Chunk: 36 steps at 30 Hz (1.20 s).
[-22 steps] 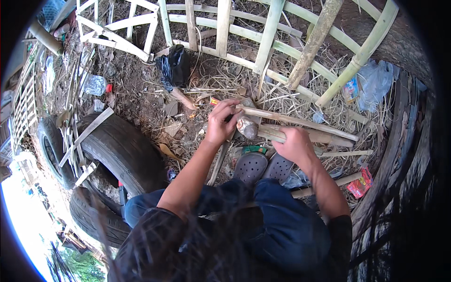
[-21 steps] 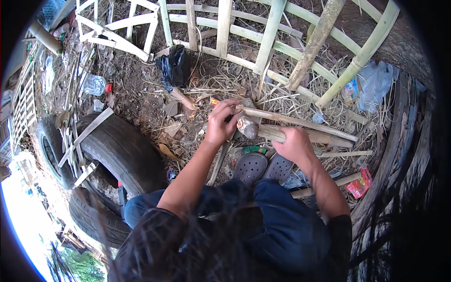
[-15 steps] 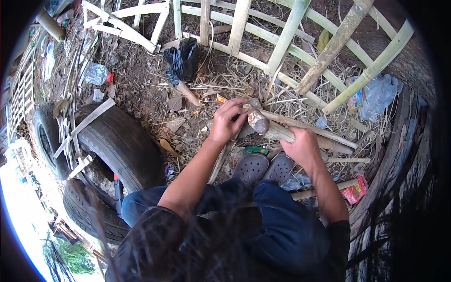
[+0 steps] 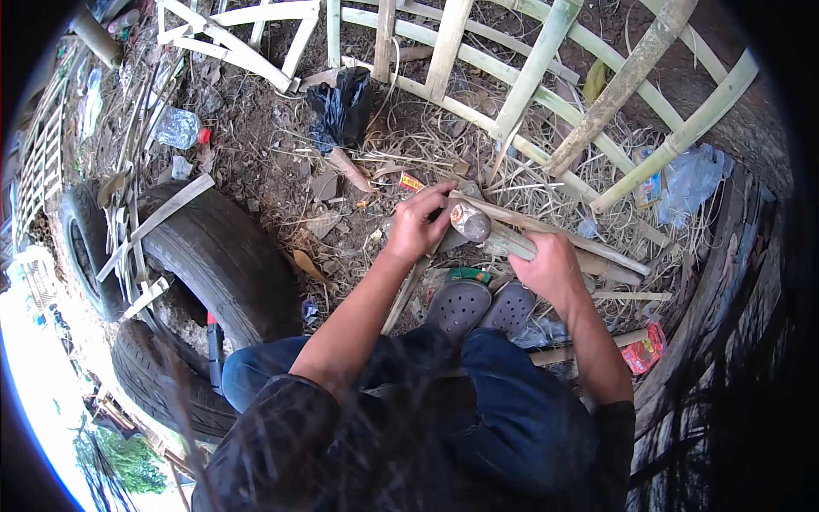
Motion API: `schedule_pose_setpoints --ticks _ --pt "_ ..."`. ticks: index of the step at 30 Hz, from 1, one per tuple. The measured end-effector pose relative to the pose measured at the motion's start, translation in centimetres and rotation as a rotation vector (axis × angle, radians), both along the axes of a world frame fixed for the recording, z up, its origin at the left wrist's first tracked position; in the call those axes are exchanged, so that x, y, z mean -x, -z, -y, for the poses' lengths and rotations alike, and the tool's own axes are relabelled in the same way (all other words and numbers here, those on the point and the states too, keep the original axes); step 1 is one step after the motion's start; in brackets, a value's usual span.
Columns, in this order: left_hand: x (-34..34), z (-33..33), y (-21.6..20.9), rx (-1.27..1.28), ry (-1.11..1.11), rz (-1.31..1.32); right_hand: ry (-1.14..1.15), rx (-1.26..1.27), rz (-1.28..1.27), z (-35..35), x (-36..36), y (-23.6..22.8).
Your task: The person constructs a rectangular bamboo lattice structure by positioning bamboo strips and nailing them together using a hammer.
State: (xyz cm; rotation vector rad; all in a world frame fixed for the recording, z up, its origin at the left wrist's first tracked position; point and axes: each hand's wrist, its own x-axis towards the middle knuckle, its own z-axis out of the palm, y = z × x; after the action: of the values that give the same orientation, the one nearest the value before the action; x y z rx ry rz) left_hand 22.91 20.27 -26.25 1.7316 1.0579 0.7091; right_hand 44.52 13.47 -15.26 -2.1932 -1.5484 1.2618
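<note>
My right hand (image 4: 548, 264) is closed around a thick, pale wooden stick (image 4: 505, 241). A rounded, grey-brown wooden end (image 4: 470, 223) shows at its left; whether the two are one piece I cannot tell. My left hand (image 4: 418, 224) has its fingers bent together at the near end of a long, split bamboo strip (image 4: 563, 229), beside the rounded end. The strip slants away to the right, passing behind my right hand. What lies between the left fingertips is partly hidden. Both hands are above the littered ground, just beyond my grey clogs (image 4: 459, 306).
A bamboo lattice fence (image 4: 478, 56) lies across the far side. Old tyres (image 4: 223, 256) stand at the left, with bamboo strips on them and a red-and-black tool (image 4: 215, 352). A black plastic bag (image 4: 343, 107), a clear bottle (image 4: 177, 128) and a red wrapper (image 4: 645, 348) litter the ground.
The whole view has shifted slightly. Both hands keep nearly the same hold and place on the wood and strip.
</note>
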Motion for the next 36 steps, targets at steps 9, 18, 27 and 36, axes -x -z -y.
schedule_pose_setpoints --ticks 9,18,27,36 --pt "0.0 0.2 0.5 -0.117 0.016 -0.012 0.001 -0.002 0.001 1.8 0.2 1.1" --pt "-0.5 0.1 -0.8 -0.124 0.105 -0.014 0.014 -0.184 -0.001 3.4 -0.5 1.6" --pt "-0.2 -0.2 -0.5 -0.153 0.088 -0.036 -0.032 -0.098 0.031 2.6 0.4 0.7" --pt "-0.1 -0.1 -0.5 -0.157 0.076 -0.04 0.008 -0.068 0.026 2.5 0.5 0.4"
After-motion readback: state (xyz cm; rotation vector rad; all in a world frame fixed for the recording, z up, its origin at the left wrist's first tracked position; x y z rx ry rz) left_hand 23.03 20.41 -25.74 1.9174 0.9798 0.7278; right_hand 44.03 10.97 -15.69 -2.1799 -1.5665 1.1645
